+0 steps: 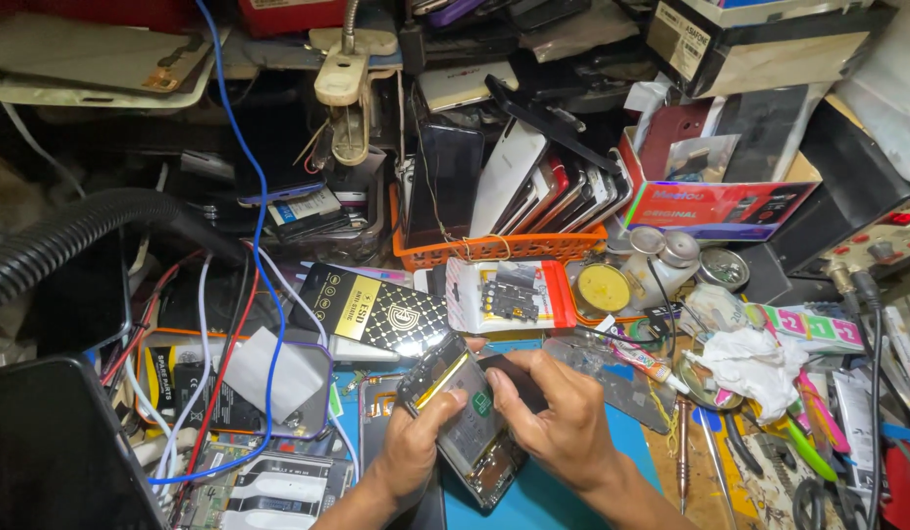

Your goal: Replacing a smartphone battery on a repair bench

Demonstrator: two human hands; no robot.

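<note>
While both hands met over the blue mat [572, 491] at the lower middle of the cluttered bench, an opened phone [462, 424] with its back cover off lay between them, inner parts facing up. Its long axis ran on a diagonal, from the upper end near the black-and-gold patterned box [376, 312] down toward the person's body at lower right. The left hand [414, 450] was closed around the phone's left edge from below, thumb laid across the exposed battery area, so it carried the phone. The right hand [561, 417] came in from the right side and was curled against the phone's upper right edge, fingers bent together over a dark part there; whether it pinched something small could not be told. The right hand sat nearer the phone's upper end, the left nearer its middle. Behind them stood an orange basket [494, 247] packed with upright phones, and a crumpled white tissue [744, 358] lay off to the right.
</note>
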